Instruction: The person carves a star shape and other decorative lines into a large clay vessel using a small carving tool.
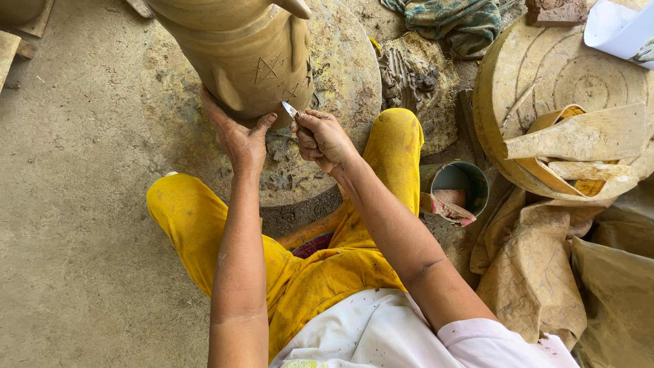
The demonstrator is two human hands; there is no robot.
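Pot [245,54] of wet clay stands on a round wheel [340,75] at 12 o'clock from the person, with 2 star marks cut in its wall. Left hand [238,136] lies spread against the pot's lower wall at 7 o'clock, steadying it. Right hand [323,140] is clenched round a small knife [289,109], whose tip touches the wall at 5 o'clock. Cutting well here, I judge, calls for a shallow, steady stroke while the left hand braces. Bucket [460,184] sits at 3 o'clock, a second wheel [565,82] beyond it. Pot's top is cut off by the frame; the knife handle is hidden in the fist.
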